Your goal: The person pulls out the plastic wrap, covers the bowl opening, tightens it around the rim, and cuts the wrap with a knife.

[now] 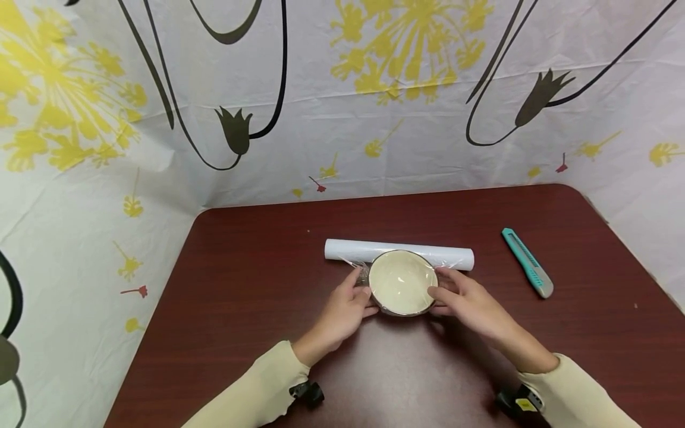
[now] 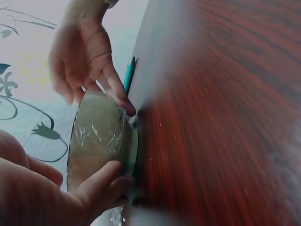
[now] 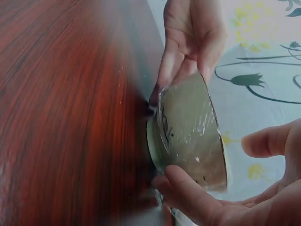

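A cream bowl (image 1: 404, 283) with a dark rim stands upright on the table, clear plastic wrap (image 3: 193, 129) clinging to its outer side. My left hand (image 1: 342, 312) lies along the bowl's left side, its fingers fairly straight against the wrapped wall. From the right, my right hand (image 1: 473, 306) touches the opposite wall low near the foot. In the right wrist view, the right thumb (image 3: 263, 141) stands apart from the rim. Loose wrap bunches beside the left fingers. Behind the bowl lies a white roll (image 1: 348, 249), partly hidden by it.
A teal and grey box cutter (image 1: 527, 261) lies to the right on the dark red-brown table (image 1: 257, 273). A flower-patterned cloth (image 1: 385, 142) hangs behind the table's far edge and down its left side.
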`<state>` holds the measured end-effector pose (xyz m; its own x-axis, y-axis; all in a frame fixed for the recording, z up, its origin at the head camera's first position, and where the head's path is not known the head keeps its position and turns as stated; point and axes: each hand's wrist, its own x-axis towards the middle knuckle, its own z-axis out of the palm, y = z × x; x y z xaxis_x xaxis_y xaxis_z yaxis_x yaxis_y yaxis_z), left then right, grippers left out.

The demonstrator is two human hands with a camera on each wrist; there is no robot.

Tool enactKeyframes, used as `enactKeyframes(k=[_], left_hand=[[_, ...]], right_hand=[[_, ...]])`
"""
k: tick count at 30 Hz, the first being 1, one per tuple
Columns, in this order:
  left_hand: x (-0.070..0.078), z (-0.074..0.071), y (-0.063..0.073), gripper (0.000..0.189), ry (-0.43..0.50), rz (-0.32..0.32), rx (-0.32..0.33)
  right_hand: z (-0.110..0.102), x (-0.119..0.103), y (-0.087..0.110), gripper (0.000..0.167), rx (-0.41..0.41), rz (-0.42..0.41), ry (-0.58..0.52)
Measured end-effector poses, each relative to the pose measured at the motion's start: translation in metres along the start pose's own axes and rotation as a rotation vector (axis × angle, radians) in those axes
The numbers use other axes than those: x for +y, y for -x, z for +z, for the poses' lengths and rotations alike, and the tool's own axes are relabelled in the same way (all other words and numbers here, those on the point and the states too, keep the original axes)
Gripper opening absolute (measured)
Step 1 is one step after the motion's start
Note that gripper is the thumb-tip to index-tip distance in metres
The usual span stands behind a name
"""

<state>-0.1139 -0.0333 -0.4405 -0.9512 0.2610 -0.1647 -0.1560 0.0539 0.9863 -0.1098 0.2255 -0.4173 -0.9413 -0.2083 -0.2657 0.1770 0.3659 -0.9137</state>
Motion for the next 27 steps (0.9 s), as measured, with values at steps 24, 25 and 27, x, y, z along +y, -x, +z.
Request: enactKeyframes(k=[24,25,27], left_hand=[[-0.008,-0.003,-0.014,0.051,0.032,0.023,-0.046],[-0.008,-0.003,-0.015,0.05,0.049,0.027,-0.046],[-0.008,-0.002,-0.016,0.05,0.067,0.026,-0.042]], right_hand=[[0.0,0.004,-0.006,0.064,-0.043,-0.037,-0.014],[0.0,0.005,-0.006,0.062,-0.045,-0.047,-0.02],[0.0,0.006,-0.006,0.06,-0.048,-0.061,-0.029]])
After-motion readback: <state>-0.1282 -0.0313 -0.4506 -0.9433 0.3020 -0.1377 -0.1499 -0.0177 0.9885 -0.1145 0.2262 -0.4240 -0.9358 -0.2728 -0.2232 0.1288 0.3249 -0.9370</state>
